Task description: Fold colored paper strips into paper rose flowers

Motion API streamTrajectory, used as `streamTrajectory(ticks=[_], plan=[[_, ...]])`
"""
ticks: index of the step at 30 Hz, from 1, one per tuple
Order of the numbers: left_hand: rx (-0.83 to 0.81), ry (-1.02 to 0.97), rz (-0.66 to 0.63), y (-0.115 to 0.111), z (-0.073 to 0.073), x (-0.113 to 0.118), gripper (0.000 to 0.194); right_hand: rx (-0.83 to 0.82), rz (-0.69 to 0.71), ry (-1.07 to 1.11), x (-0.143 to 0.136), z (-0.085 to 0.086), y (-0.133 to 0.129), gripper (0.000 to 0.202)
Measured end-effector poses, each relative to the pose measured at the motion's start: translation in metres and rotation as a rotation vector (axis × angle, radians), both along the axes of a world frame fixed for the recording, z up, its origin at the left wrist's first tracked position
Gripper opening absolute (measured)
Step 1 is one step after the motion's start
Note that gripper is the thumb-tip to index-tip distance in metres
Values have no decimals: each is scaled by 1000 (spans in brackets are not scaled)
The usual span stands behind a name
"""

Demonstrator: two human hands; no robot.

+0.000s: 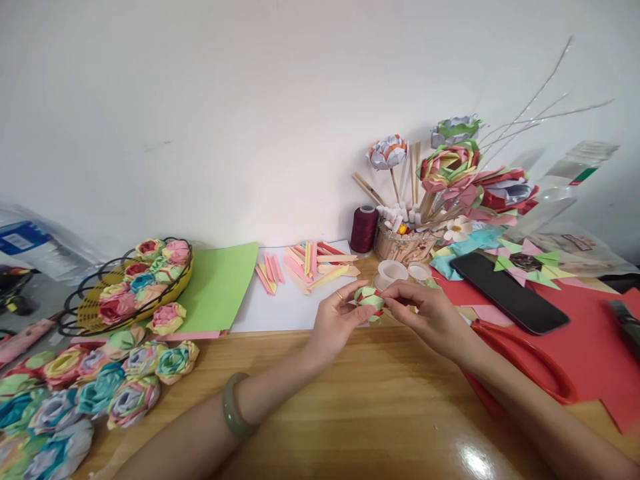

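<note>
Between my two hands, above the wooden table, is a small paper flower [369, 299] in light green and red. My left hand [340, 320], with a ring on a finger, is closed around its left side. The fingertips of my right hand [423, 307] pinch at the flower's right edge; whether they hold a petal or a thread is too small to tell. Just behind the hands stand a small white round container [391, 272] and a smaller white one [419, 272]. Folded paper strips [310, 263] in pink, yellow and red lie beyond my left hand.
Finished paper flowers [103, 387] crowd the table's left, beside a yellow basket [85, 313] of more. A maroon thread spool [363, 229] stands near a decorated pot [404, 243] holding sticks and flowers. To the right lie a phone [510, 292], red-handled scissors [530, 357] and red paper [585, 360].
</note>
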State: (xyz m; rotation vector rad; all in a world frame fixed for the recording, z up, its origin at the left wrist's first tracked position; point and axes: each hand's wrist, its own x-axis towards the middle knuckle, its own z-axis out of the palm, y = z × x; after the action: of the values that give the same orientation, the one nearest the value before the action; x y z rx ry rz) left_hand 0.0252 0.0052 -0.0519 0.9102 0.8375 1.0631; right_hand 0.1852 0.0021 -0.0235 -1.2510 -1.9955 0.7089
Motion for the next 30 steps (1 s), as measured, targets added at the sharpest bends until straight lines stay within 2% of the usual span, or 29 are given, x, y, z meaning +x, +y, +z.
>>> streamTrajectory(ticks=[6, 14, 19, 22, 24, 30], plan=[[-2, 0, 24, 0, -2, 1, 46, 134, -33, -80, -2, -3, -1, 15], [27, 52, 63, 2, -7, 2, 45, 484, -256, -396, -14, -18, -10, 21], [9, 63, 32, -1, -4, 2, 50, 527, -330, -428, -14, -18, -12, 22], [3, 87, 56, -2, -2, 2, 50, 481, -301, -316, -12, -16, -12, 20], [10, 91, 65, -1, -2, 1, 48, 378, -262, -198, -11, -13, -12, 19], [18, 81, 25, 0, -3, -1, 51, -170, -85, 170, -4, 0, -5, 26]])
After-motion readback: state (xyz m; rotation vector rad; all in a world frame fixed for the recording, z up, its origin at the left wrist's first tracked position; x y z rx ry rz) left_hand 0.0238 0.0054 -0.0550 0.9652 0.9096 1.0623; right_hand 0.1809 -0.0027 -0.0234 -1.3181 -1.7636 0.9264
